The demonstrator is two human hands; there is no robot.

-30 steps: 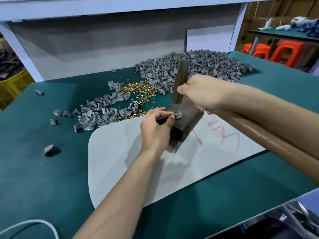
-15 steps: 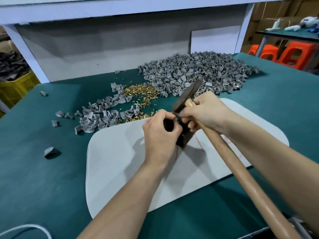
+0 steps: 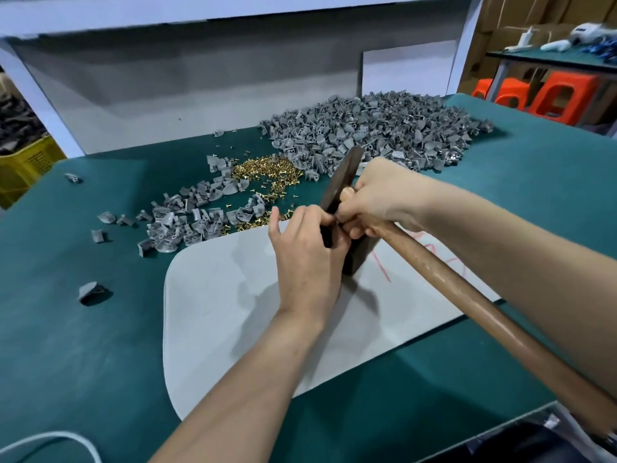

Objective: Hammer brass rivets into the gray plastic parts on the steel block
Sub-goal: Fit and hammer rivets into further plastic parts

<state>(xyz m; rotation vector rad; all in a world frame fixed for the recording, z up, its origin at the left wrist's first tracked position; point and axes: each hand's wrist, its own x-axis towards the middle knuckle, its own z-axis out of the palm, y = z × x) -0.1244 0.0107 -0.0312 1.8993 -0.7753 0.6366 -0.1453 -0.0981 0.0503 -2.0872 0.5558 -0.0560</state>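
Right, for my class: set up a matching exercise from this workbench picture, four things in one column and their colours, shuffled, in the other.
Things:
1. rivets
2. plastic parts
3. stools
4. table

Colours:
A. orange
B. teal
C. gold
D. gray

Pairs: 1-C, 2-D, 3-A, 4-B
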